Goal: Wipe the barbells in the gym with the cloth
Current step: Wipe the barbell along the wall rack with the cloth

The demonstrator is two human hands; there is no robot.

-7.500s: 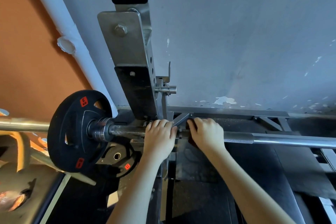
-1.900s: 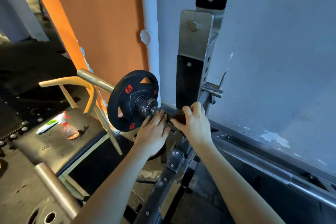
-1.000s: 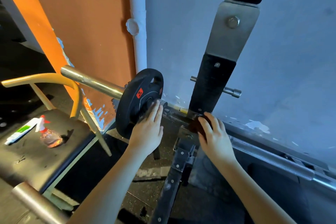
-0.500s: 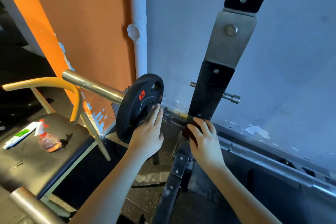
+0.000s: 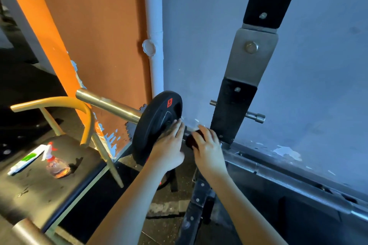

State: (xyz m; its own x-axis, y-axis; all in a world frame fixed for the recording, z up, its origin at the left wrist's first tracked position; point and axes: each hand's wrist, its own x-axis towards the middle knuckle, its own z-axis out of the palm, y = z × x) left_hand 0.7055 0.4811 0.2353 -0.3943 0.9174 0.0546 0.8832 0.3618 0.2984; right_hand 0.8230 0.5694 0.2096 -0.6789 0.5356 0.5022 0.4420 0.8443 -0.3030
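Dark cloth (image 5: 191, 141) is gripped under the curled fingers of the right hand (image 5: 209, 150) and pressed on the barbell (image 5: 107, 104) — between black weight plate (image 5: 157, 121) and rack upright (image 5: 233, 109). Left hand (image 5: 169, 150) is laid flat on the plate face — fingers straight, nothing held. Spray bottle (image 5: 56, 165) is seen on the bench pad (image 5: 35, 191) at left.

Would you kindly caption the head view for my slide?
Left hand on the plate, right hand pressing a dark cloth to the barbell.
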